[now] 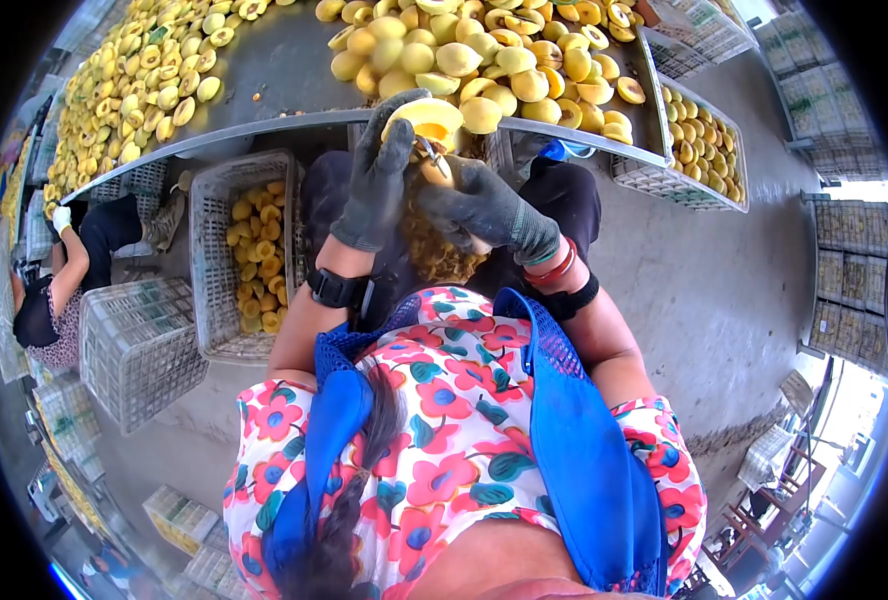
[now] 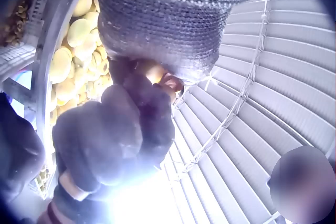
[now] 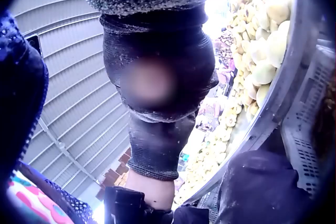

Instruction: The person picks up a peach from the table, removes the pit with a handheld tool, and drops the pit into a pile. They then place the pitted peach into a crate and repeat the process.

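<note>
Just off the near rim of a metal table (image 1: 284, 80), above the lap, holds a yellow peach half (image 1: 420, 110) in the gloved left hand (image 1: 376, 180), with fingers curled against its left side. Grips a metal-tipped tool (image 1: 427, 150) in the gloved right hand (image 1: 492, 208), with fingers folded inward and the tip right at the near edge of the fruit; cannot tell how far inside. Presents the peach half with its orange hollow toward the body and the tool, rounded back toward the table, long axis running roughly left to right. Slants the tool forward and leftward from the right hand. Shows beside it a small tan piece (image 1: 438, 174), too blurred to name. Wears a black wristband (image 1: 336, 288) on the left and red bracelets (image 1: 556, 266) on the right. Faces, on the dull grey table top, a spread of yellow halves (image 1: 149, 85) to the left and a deeper heap of fruit (image 1: 459, 60) ahead. Has a grey plastic crate (image 1: 207, 230) of peach halves at the left, and another fruit-filled crate (image 1: 664, 183) near the table's right corner. Shares the room with a white-gloved person (image 1: 49, 310) at the far left. Works over smooth grey floor (image 1: 684, 280), with stacked crates (image 1: 849, 282) along the right and, overhead in the wrist views, a pale ribbed roof (image 2: 289, 77) on thin trusses.
</note>
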Available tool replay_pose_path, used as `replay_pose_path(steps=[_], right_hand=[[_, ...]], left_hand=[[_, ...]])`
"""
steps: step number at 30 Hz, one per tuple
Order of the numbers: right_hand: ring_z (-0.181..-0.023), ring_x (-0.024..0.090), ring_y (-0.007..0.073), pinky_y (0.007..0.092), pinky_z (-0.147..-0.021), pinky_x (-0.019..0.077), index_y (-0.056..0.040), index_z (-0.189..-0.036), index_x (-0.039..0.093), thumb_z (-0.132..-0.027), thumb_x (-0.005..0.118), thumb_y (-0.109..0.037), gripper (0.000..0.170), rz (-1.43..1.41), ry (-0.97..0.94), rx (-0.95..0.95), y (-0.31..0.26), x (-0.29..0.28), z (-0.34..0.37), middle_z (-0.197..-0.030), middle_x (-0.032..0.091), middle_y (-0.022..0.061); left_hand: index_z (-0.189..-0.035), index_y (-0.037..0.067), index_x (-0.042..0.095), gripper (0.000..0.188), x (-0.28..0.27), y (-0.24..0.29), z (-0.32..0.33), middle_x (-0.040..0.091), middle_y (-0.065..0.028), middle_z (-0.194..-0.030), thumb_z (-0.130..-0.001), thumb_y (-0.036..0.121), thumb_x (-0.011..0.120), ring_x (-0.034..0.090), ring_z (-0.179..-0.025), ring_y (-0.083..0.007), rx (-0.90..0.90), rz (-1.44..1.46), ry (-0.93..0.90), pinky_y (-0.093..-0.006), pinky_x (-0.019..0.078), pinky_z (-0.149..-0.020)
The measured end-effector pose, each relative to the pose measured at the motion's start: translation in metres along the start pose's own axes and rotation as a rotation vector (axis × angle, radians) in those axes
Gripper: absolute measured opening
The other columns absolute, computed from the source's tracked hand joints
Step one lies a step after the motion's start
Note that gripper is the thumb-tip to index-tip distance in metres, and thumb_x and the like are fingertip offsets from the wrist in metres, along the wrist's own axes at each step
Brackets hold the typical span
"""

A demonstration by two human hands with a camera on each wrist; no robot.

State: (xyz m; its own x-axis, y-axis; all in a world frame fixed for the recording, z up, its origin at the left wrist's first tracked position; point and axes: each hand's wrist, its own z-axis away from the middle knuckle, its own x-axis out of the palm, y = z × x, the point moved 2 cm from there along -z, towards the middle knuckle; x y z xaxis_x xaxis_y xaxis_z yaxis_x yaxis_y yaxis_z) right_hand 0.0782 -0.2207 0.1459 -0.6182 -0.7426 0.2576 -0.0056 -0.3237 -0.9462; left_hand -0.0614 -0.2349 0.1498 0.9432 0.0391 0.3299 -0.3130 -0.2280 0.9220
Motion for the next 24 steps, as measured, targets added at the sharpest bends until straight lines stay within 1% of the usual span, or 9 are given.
replay_pose_path(steps=[4,6,8,10,14,16,19,21,24], right_hand=[[-0.067,0.058,0.0139,0.0296,-0.063,0.0476,0.0020,-0.114,0.052,-0.089,0.060,-0.016,0.032,0.272,0.011,-0.157,0.005,0.004,-0.001,-0.077,0.060,0.0058],[-0.075,0.061,0.0176,0.0324,-0.072,0.0494,0.0031,-0.122,0.050,-0.087,0.062,-0.016,0.042,0.385,0.057,-0.138,0.012,0.003,0.000,-0.083,0.063,0.0104],[-0.074,0.063,0.0265,0.0362,-0.069,0.0496,0.0022,-0.119,0.051,-0.084,0.066,-0.018,0.043,0.506,0.169,-0.208,0.018,-0.003,0.002,-0.081,0.063,0.0174],[-0.072,0.064,0.0346,0.0401,-0.065,0.0495,0.0016,-0.114,0.052,-0.081,0.068,-0.019,0.042,0.620,0.305,-0.280,0.030,-0.008,0.003,-0.079,0.063,0.0219],[-0.069,0.062,0.0411,0.0459,-0.058,0.0484,-0.0028,-0.099,0.053,-0.082,0.063,-0.017,0.024,0.977,0.354,-0.188,0.079,-0.028,-0.001,-0.073,0.062,0.0223],[-0.070,0.061,0.0425,0.0484,-0.059,0.0481,-0.0049,-0.097,0.052,-0.081,0.060,-0.015,0.020,1.001,0.371,-0.046,0.100,-0.038,-0.003,-0.074,0.061,0.0238],[-0.069,0.061,0.0433,0.0486,-0.059,0.0479,-0.0041,-0.097,0.053,-0.081,0.062,-0.017,0.023,1.054,0.366,-0.277,0.095,-0.038,-0.005,-0.072,0.061,0.0241],[-0.073,0.061,0.0436,0.0488,-0.062,0.0475,-0.0025,-0.094,0.050,-0.082,0.062,-0.019,0.024,0.930,0.430,-0.179,0.087,-0.035,-0.004,-0.075,0.061,0.0252],[-0.075,0.060,0.0439,0.0482,-0.063,0.0473,-0.0018,-0.094,0.049,-0.082,0.063,-0.019,0.025,0.850,0.485,-0.147,0.078,-0.035,-0.003,-0.077,0.061,0.0264]], left_hand=[[-0.126,0.000,0.048,0.046,-0.023,-0.007,0.001,0.056,-0.0136,-0.118,-0.095,0.035,0.051,0.059,-0.102,-0.0203,-0.349,0.393,-0.012,-0.0336,0.0511,-0.084],[-0.124,-0.002,0.048,0.051,-0.061,-0.010,-0.006,0.060,-0.0158,-0.110,-0.094,0.039,0.051,0.062,-0.094,-0.0228,0.574,-0.757,0.138,-0.0333,0.0531,-0.078],[-0.120,-0.003,0.050,0.050,-0.077,0.002,0.000,0.062,-0.0157,-0.105,-0.094,0.040,0.052,0.063,-0.089,-0.0222,0.624,-0.907,0.290,-0.0318,0.0542,-0.075],[-0.114,-0.001,0.054,0.044,-0.113,0.009,0.010,0.062,-0.0130,-0.104,-0.093,0.037,0.052,0.061,-0.090,-0.0185,0.095,-0.442,0.515,-0.0309,0.0539,-0.075],[-0.123,0.001,0.050,0.052,-0.246,0.011,0.068,0.055,-0.0228,-0.122,-0.091,0.041,0.053,0.054,-0.112,-0.0357,0.211,-1.603,0.461,-0.0408,0.0429,-0.097],[-0.124,0.000,0.051,0.054,-0.292,0.009,0.096,0.055,-0.0230,-0.124,-0.091,0.042,0.053,0.054,-0.114,-0.0352,-0.383,-1.848,0.553,-0.0406,0.0425,-0.097],[-0.120,-0.001,0.054,0.054,-0.263,0.014,0.078,0.058,-0.0223,-0.119,-0.090,0.044,0.052,0.056,-0.111,-0.0348,0.001,-1.770,0.505,-0.0392,0.0435,-0.096],[-0.115,0.002,0.059,0.049,-0.257,-0.017,0.036,0.062,-0.0190,-0.113,-0.090,0.043,0.053,0.059,-0.106,-0.0349,0.187,-1.554,0.372,-0.0388,0.0455,-0.092],[-0.114,0.005,0.059,0.044,-0.153,-0.035,-0.037,0.062,-0.0195,-0.111,-0.089,0.041,0.054,0.060,-0.102,-0.0352,0.194,-1.416,0.254,-0.0401,0.0477,-0.086]])
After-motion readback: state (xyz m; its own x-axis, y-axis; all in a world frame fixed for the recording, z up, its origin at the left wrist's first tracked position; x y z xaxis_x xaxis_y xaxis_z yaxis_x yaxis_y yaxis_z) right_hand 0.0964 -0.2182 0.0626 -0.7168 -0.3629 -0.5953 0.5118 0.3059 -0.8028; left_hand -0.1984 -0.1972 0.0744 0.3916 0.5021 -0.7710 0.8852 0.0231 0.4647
